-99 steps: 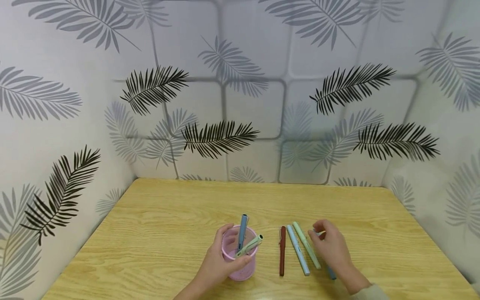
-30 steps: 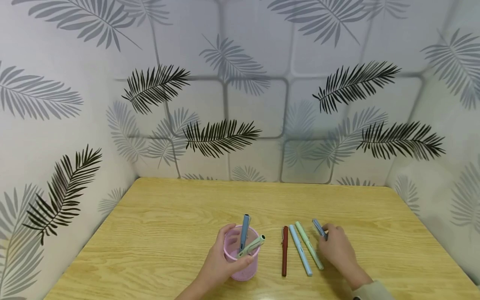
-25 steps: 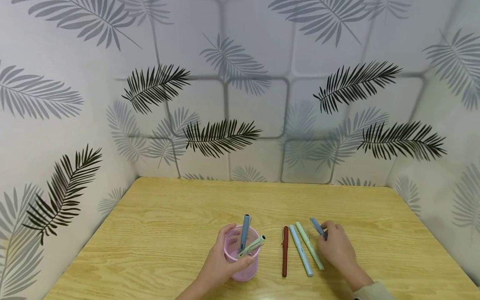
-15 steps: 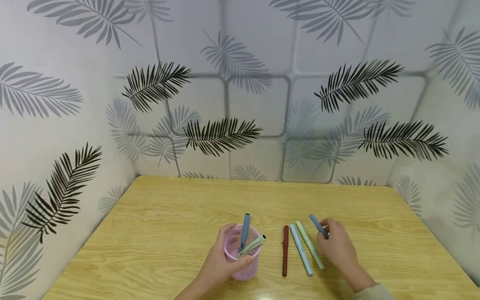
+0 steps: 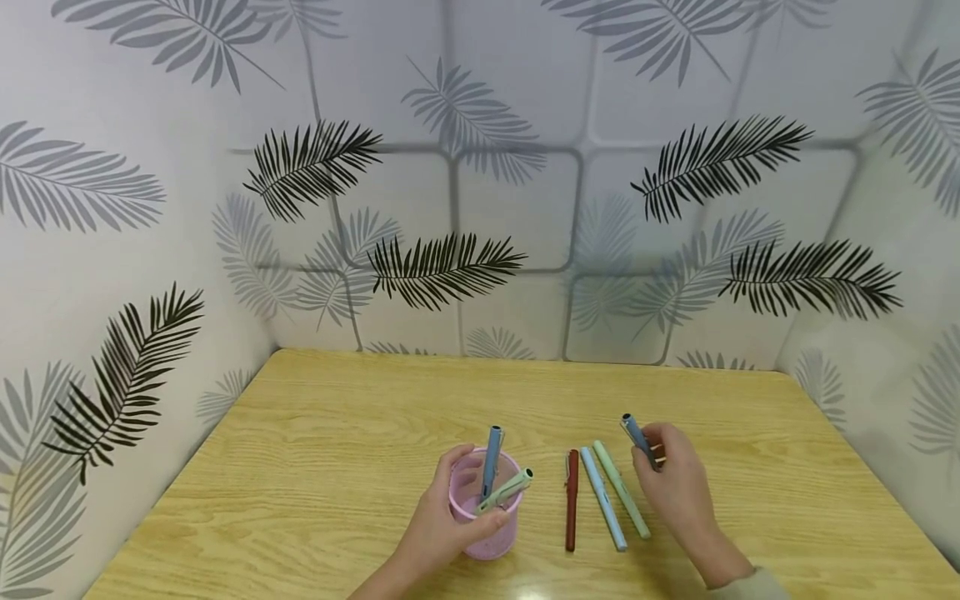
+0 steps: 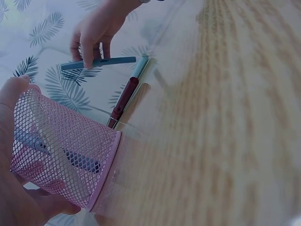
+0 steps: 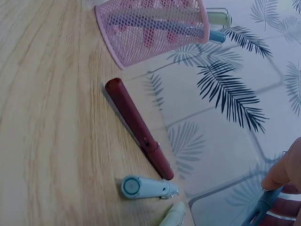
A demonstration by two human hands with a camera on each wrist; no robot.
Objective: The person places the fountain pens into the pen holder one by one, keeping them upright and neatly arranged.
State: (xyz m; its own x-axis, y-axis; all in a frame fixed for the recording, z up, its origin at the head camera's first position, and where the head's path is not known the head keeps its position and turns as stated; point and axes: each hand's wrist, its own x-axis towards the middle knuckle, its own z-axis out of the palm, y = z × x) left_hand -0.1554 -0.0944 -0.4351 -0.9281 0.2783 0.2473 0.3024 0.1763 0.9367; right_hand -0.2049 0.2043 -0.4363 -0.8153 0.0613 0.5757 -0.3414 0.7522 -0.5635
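My left hand (image 5: pixel 442 521) grips a pink mesh pen cup (image 5: pixel 491 540) standing on the table, thumb on its near side and fingers round the far side. Inside lean a blue pen (image 5: pixel 491 460) and a pale green pen (image 5: pixel 506 490). My right hand (image 5: pixel 678 483) pinches another blue pen (image 5: pixel 636 435) between thumb and fingers, raised off the table; the left wrist view shows a gap below that pen (image 6: pixel 101 62). Between cup and right hand lie a dark red pen (image 5: pixel 572 500), a light blue pen (image 5: pixel 603 500) and a light green pen (image 5: pixel 622 490), side by side.
The wooden table (image 5: pixel 337 433) reaches back to a wall (image 5: pixel 510 200) with a leaf pattern. Similar patterned walls rise at the left and right table edges. The red pen (image 7: pixel 134 117) lies nearest to the cup.
My right hand has picked up the blue pen that lay right of the light green one, and has lifted and tilted it. The left hand keeps its hold on the cup.
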